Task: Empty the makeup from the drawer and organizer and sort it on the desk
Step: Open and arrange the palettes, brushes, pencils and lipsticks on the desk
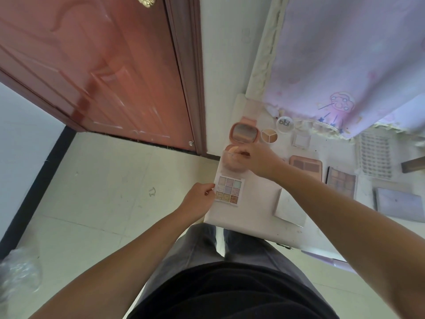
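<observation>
A small nine-pan pastel eyeshadow palette (229, 190) lies on the white desk (248, 217) near its left edge; my left hand (199, 201) pinches its left side. My right hand (257, 160) reaches across and holds the peach puff of an open pink compact (232, 161), whose mirrored lid (244, 133) stands open behind it. Farther back lie a round three-shade concealer pot (269, 136) and a round clear lid (285, 124). To the right lie a brown four-pan palette (305, 165) and a larger multi-pan palette (341, 180).
A square white compact (301, 140) and a white basket organizer (374, 155) sit at the back right under a pink curtain (345, 65). A white card (291, 209) and a lilac case (400, 204) lie nearer. A red door (92, 65) stands left; tiled floor lies below.
</observation>
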Action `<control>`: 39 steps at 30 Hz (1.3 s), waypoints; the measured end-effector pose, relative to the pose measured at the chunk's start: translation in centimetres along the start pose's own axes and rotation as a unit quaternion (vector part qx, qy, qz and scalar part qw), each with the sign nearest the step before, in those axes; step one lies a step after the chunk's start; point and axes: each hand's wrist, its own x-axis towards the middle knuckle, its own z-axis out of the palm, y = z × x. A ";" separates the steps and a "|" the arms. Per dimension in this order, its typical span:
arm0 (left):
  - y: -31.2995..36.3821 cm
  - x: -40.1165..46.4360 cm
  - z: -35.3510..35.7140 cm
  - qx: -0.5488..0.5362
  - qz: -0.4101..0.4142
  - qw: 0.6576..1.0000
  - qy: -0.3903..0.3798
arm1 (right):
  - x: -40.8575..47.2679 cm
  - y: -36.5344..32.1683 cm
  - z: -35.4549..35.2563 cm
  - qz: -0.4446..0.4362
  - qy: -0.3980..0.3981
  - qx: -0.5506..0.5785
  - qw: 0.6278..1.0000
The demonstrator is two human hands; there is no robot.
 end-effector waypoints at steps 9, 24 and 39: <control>2.4 0.4 -0.1 0.056 0.073 0.992 0.091 | -1.9 3.9 -4.0 0.110 0.095 0.077 0.986; 11.0 4.2 8.9 -0.401 -0.150 0.904 -0.024 | -3.4 8.5 0.3 0.030 0.058 -0.238 0.969; 9.9 2.8 9.4 -0.713 -0.165 0.662 -0.163 | -6.7 8.3 -5.7 -0.017 -0.061 -0.021 0.998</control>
